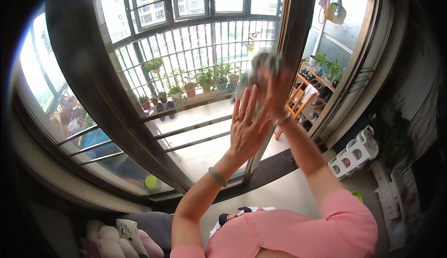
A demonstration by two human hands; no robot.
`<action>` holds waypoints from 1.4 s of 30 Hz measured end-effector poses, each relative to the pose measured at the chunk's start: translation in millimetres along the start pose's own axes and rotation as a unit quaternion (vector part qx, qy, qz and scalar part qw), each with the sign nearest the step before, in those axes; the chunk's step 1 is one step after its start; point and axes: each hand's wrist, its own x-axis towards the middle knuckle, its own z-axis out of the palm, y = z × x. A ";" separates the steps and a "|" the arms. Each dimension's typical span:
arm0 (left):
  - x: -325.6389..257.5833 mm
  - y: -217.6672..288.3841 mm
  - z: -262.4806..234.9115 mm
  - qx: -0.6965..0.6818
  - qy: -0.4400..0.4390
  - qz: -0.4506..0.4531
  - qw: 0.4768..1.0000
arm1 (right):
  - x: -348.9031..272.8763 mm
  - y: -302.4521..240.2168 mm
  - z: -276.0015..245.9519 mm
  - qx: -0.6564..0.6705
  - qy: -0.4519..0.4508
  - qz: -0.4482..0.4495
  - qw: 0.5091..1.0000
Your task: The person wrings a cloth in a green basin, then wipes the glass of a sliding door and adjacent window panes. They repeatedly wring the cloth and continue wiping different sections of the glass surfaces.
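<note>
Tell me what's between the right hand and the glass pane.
Apparently a grey cloth, blurred, lies between the right hand and the glass pane in the head view.

We note bright daylight through the dark-framed, metal-barred glass window (200, 24) | highlights washed out | we find the mottled grey cloth (266, 60) and bare right hand (274, 95) blurred | lower corners dim | edges bowed, rim black

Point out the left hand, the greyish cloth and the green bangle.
Left hand (247, 127): head view, on the back of the hand.
Greyish cloth (266, 60): head view, on its upper part, blurred, by the right hand (271, 95).
Green bangle (217, 177): head view, on the outer face of its band.
</note>
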 end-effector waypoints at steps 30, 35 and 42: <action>39.8 -10.6 -53.7 0.061 0.025 0.102 0.993 | 74.8 -54.8 -5.8 0.197 -0.220 -0.255 0.921; 59.3 -19.0 -72.3 0.096 0.025 0.093 0.991 | 149.6 -54.1 -19.4 0.256 -0.195 -0.257 0.911; 83.5 -24.3 -102.2 0.102 0.068 0.096 0.988 | 421.8 -73.8 -45.1 0.087 0.254 -0.230 0.936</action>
